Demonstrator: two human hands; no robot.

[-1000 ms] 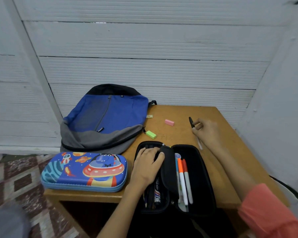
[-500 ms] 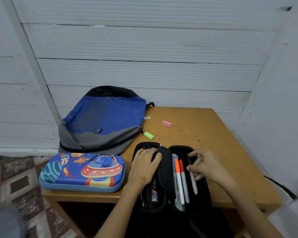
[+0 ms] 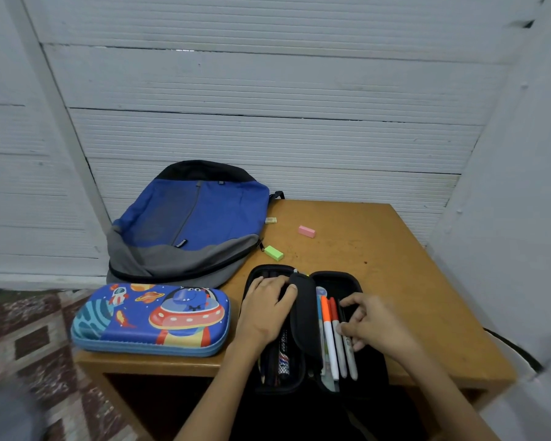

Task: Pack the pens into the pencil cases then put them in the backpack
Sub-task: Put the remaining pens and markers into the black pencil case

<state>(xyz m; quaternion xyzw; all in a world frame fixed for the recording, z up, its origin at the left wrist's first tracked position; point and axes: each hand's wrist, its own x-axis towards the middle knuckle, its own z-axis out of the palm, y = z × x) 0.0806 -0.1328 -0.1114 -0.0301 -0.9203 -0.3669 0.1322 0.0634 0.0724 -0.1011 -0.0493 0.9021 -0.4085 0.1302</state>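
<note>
A black pencil case [image 3: 337, 279] lies open at the table's front edge. My left hand [image 3: 264, 313] rests on its left half, thumb against the middle flap [image 3: 304, 326], which it holds. In the right half lie an orange-capped pen [image 3: 328, 338] and a red-capped pen [image 3: 335, 316]. Beside them my right hand [image 3: 372, 326] pinches a white pen with a black cap [image 3: 350, 358], laid in the case. A shut blue pencil case with a space print [image 3: 150, 319] sits to the left. The blue and grey backpack [image 3: 198, 218] lies behind it.
On the wooden table [image 3: 411, 281] lie a pink eraser [image 3: 306, 231], a green eraser [image 3: 274, 253] and a small yellowish piece [image 3: 270, 220] by the backpack. White walls close in behind and on the right. Patterned floor shows at the left.
My right hand brought the black-capped pen from the far right of the table down into the right half of the black case. My left hand stayed on the flap.
</note>
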